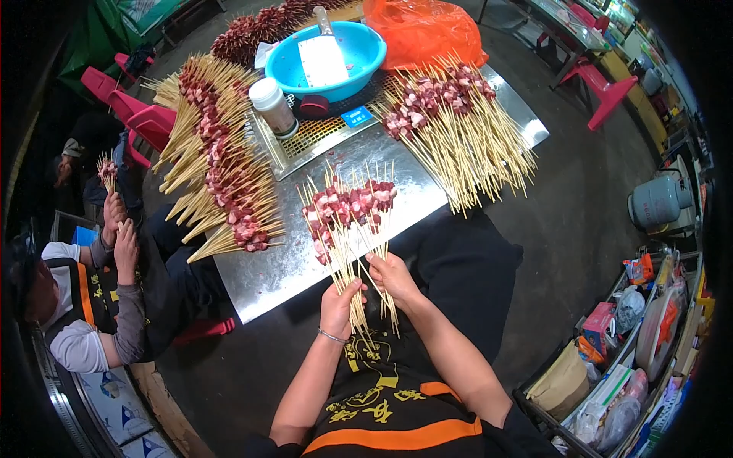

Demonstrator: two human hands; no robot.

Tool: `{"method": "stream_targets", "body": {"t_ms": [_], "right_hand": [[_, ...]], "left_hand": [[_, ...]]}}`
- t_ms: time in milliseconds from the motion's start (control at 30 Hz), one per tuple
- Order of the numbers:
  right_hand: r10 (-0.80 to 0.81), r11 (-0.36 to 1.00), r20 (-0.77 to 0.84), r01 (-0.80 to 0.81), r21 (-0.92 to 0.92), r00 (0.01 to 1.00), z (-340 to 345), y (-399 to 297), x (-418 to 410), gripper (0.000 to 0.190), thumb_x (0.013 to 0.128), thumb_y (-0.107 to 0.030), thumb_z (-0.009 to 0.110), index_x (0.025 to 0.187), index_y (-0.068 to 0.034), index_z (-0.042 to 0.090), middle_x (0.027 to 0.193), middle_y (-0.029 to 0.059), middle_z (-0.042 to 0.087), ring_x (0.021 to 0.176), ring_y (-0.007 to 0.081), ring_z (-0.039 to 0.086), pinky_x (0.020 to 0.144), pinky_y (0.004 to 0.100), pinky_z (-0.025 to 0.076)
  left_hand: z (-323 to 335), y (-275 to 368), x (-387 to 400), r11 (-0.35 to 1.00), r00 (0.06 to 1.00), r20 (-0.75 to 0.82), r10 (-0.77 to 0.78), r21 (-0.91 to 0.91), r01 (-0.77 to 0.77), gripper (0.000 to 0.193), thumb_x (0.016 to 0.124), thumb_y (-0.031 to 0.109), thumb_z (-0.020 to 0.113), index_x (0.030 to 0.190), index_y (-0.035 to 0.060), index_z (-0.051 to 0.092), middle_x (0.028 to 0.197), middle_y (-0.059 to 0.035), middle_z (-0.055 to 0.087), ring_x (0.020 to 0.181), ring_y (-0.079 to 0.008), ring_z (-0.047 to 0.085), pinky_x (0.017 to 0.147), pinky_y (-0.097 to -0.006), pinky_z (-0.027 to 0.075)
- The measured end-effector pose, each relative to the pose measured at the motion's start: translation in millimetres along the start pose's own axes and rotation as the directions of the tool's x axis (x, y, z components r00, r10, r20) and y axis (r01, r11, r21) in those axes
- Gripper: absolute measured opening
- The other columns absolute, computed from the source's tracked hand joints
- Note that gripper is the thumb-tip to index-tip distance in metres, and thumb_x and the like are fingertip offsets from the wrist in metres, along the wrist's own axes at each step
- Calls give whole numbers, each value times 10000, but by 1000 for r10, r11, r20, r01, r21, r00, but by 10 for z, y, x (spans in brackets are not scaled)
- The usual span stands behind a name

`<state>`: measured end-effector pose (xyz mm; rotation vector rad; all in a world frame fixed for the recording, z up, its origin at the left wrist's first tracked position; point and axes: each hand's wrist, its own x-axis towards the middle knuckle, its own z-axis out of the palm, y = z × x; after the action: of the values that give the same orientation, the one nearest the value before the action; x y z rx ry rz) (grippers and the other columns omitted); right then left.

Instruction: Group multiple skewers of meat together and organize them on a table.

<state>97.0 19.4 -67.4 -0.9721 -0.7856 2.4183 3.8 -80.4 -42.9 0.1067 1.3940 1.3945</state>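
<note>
My left hand (338, 309) is closed around the lower ends of a bunch of bamboo skewers threaded with raw red and pale meat (332, 209). Just to its right, my right hand (392, 277) grips a smaller group of meat skewers (381, 200). The meat ends of both bunches overlap above the near edge of a metal tabletop (275, 280). To the left, a long row of meat skewers (215, 154) lies with sticks pointing outward. A second pile of meat skewers (452, 114) rests on the right side of the table.
Behind the perforated grill tray (303, 146) sits a blue basin (280, 74) with a cleaver (323, 60) across it. A white-lidded jar (274, 109) and an orange plastic bag (426, 31) are near it. On the left, a co-worker (103, 309) holds skewers. A gas cylinder (658, 200) stands right.
</note>
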Motion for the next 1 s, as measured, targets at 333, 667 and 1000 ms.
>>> {"method": "stream_targets", "body": {"t_ms": [333, 667, 1000], "right_hand": [[-34, 994, -10, 33, -108, 999, 62, 91, 24, 140, 826, -185, 583, 756, -78, 527, 562, -45, 449, 429, 28, 370, 360, 193, 244], [0, 998, -13, -1, -59, 1000, 156, 51, -18, 144, 773, -132, 645, 792, -63, 521, 569, -33, 466, 408, 25, 359, 349, 190, 241], [20, 986, -88, -34, -161, 996, 223, 41, -31, 100, 776, -101, 613, 804, -11, 581, 575, 4, 516, 396, 33, 379, 349, 185, 245]], "left_hand": [[24, -20, 2, 994, 999, 9, 47, -98, -46, 109, 824, 76, 566, 911, 12, 550, 756, -36, 573, 636, -94, 534, 552, -207, 441], [-27, -56, 34, 998, 999, -5, 52, -20, -52, 111, 795, 54, 603, 886, 12, 557, 748, -25, 570, 614, -86, 518, 562, -204, 425], [-127, -110, 93, 997, 999, -32, 27, -66, -29, 92, 832, 87, 520, 867, 12, 561, 752, -31, 583, 608, -97, 536, 556, -213, 438]]}}
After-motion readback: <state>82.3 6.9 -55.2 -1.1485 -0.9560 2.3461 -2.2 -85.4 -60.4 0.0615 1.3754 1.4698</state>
